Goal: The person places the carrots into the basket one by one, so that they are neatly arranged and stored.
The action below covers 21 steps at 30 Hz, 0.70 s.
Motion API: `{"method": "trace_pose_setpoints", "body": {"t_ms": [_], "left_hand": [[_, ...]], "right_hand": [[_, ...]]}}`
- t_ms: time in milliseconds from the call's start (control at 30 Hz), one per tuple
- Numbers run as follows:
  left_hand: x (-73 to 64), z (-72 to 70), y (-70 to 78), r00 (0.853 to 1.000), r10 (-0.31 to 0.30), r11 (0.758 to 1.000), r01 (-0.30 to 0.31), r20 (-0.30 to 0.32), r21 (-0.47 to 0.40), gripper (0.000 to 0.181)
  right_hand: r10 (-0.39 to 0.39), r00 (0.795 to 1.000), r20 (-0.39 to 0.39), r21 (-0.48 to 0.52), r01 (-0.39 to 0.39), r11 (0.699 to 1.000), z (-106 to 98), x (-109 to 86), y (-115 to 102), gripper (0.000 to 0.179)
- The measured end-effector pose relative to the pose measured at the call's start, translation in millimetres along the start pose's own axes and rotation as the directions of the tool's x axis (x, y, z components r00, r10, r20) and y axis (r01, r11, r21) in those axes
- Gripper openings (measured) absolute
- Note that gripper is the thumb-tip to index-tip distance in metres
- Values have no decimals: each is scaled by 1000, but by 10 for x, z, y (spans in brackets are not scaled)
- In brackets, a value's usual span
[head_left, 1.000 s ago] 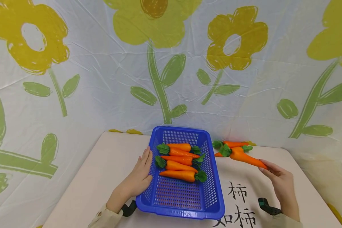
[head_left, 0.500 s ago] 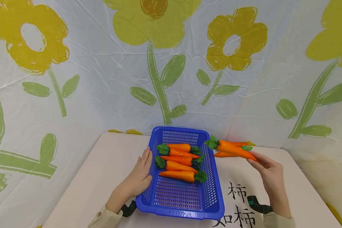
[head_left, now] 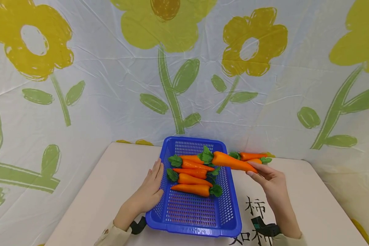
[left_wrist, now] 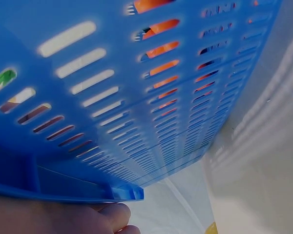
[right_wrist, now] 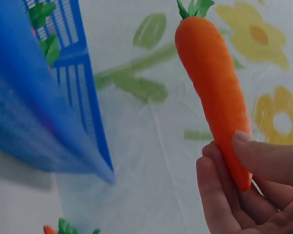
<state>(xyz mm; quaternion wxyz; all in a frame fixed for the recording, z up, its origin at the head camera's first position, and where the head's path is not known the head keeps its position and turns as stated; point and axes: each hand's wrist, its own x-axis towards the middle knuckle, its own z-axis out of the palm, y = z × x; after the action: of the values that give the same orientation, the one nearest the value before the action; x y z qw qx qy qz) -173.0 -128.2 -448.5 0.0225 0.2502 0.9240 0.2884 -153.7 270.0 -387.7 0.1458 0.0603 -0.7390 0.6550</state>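
My right hand pinches a carrot by its narrow tip between thumb and fingers. The carrot's thick, leafy end reaches over the right rim of a blue plastic basket, as the head view shows. In the right wrist view the same carrot points up and away from the fingers. Several other carrots lie crosswise in the basket, one below another, their leaves at alternating ends. Against the basket's left side rests my left hand, fingers straight along the rim; in the left wrist view its fingertips touch the rim.
More carrots lie on the pale table at the back right, beside the basket. Black written characters mark the tabletop right of the basket. A flower-printed cloth hangs behind the table.
My right hand has moved left with the carrot, bringing its leafy end from beside the basket to over the right rim. My left hand has stayed at the basket's left side.
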Motion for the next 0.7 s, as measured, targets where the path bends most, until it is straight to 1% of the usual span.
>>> {"method": "trace_pose_setpoints", "body": {"t_ms": [167, 233, 367, 433, 567, 700], "left_hand": [[-3, 6, -3, 1000, 3, 1000, -3, -6, 5, 79], [-2, 8, -6, 1000, 6, 1000, -6, -7, 2, 79], [-2, 12, -8, 1000, 20, 1000, -20, -16, -4, 78], [-3, 17, -13, 999, 30, 1000, -30, -26, -3, 78], [-8, 23, -17, 998, 41, 999, -41, -40, -2, 78], [-10, 26, -9, 997, 50, 999, -50, -55, 0, 78]], "right_hand": [[2, 999, 40, 11, -2, 1000, 175, -57, -88, 36], [9, 999, 49, -4, -8, 1000, 244, -82, -126, 36], [27, 997, 69, -83, -21, 996, 373, -127, -211, 35], [34, 996, 85, -151, -21, 988, 432, -136, -255, 34], [46, 990, 136, -300, -3, 954, 544, -113, -342, 31], [35, 981, 191, -436, 52, 898, 633, -57, -402, 27]]}}
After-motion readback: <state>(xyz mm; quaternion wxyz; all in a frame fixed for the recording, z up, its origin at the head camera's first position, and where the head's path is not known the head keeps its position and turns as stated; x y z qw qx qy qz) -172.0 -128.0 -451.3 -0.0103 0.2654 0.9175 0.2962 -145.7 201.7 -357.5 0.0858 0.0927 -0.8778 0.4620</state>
